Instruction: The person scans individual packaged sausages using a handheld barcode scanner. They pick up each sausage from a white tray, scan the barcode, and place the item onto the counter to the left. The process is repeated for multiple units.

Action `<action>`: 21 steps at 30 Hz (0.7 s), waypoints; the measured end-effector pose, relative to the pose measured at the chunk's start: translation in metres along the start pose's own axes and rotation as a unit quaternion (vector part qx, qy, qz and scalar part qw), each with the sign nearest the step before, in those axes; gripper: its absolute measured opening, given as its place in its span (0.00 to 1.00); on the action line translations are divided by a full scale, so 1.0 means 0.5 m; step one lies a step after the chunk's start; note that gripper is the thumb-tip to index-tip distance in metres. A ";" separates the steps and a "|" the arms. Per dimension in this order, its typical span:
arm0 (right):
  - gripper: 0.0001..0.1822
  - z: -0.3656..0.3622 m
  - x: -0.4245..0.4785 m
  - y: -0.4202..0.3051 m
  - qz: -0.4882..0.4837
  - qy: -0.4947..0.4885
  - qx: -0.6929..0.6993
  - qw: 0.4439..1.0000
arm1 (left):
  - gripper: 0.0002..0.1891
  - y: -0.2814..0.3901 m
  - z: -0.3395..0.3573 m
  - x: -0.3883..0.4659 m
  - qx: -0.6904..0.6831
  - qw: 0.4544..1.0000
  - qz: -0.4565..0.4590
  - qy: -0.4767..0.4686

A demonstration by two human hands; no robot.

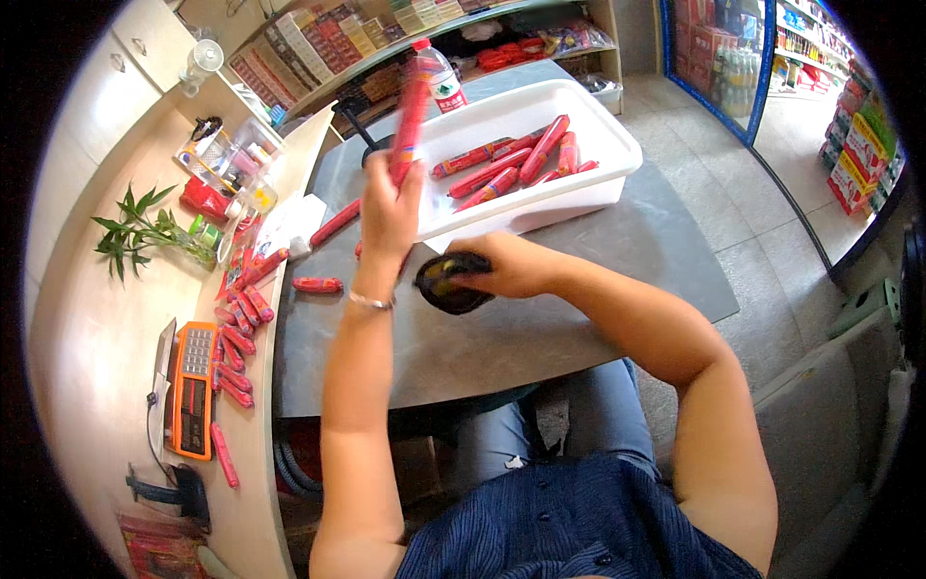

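Observation:
My left hand (389, 206) is raised over the grey table (463, 347), wrapped around a long red-wrapped sausage (411, 123) held upright and blurred at its top. My right hand (499, 264) grips a black hand-held device (448, 284) with yellowish parts, low over the table; its exact kind is unclear. Just beyond the right hand stands a white plastic tub (521, 217) with several red sausages (546, 148) lying in it. Left of my left wrist, a short red sausage (317, 285) rests on the table near a longer sausage (336, 223), partly hidden by the hand.
On the wooden counter (249, 463) at left lie several red sausages (235, 347) beside an orange electronic scale (194, 391). A potted plant (145, 224) stands farther back. A water bottle (441, 76) is behind the tub. Stocked shelves (340, 43) line the back; a blue-framed glass door (723, 65) is at right.

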State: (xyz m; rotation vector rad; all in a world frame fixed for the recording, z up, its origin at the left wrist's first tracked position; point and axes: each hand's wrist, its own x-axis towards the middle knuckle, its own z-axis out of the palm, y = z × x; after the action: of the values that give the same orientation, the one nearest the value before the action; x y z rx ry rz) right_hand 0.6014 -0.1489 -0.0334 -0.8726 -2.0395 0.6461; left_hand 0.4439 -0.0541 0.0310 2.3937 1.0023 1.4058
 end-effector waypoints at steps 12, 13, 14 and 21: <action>0.18 0.012 0.004 -0.060 0.054 0.315 0.484 0.815 | 0.18 0.042 0.062 -0.164 -0.135 0.990 0.050 -0.005; 0.18 0.020 0.011 -0.077 0.037 0.273 0.445 0.852 | 0.18 0.042 0.064 -0.175 -0.143 0.988 0.050 -0.026; 0.17 0.015 0.014 -0.053 0.075 0.250 0.409 0.874 | 0.16 0.035 0.064 -0.175 -0.162 0.985 0.032 -0.040; 0.16 -0.038 0.015 -0.063 0.129 0.375 0.442 0.804 | 0.18 0.078 0.034 -0.155 -0.055 0.994 0.070 -0.070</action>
State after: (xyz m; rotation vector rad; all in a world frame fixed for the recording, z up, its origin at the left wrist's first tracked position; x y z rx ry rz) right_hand 0.6027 -0.1605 0.0026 -0.6564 -0.7447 1.0620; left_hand 0.4508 -0.1298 -0.0140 2.4822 0.7179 1.2777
